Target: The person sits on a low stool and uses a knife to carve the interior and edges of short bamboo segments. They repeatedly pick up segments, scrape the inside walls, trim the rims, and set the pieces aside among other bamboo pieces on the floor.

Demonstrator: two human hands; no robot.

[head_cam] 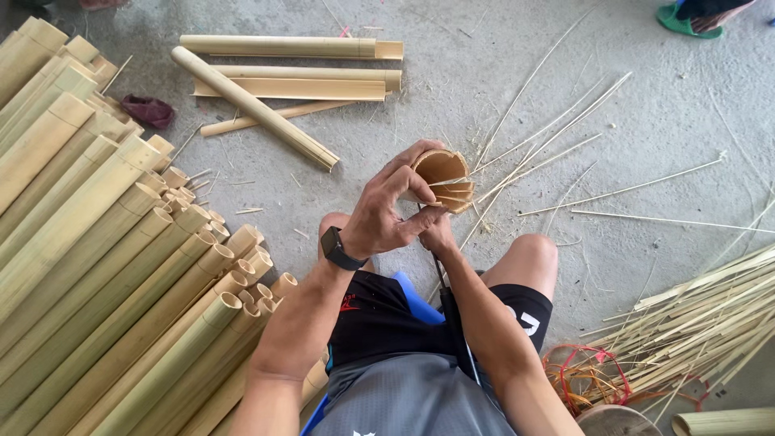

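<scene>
My left hand (387, 206) grips the end of a half-round bamboo piece (442, 169) held upright between my knees, fingers wrapped over its rim. The bamboo's cut end is split into several thin slats. My right hand (437, 234) sits just below it, mostly hidden behind my left hand, closed on a dark-handled tool (446, 299) whose blade I cannot see. A black watch (337, 249) is on my left wrist.
A big stack of split bamboo halves (105, 266) fills the left. Several bamboo lengths (282, 77) lie on the concrete floor ahead. Thin strips (557, 137) scatter to the right, a bundle of slats (710, 323) at lower right. Another person's green sandal (682, 18) shows top right.
</scene>
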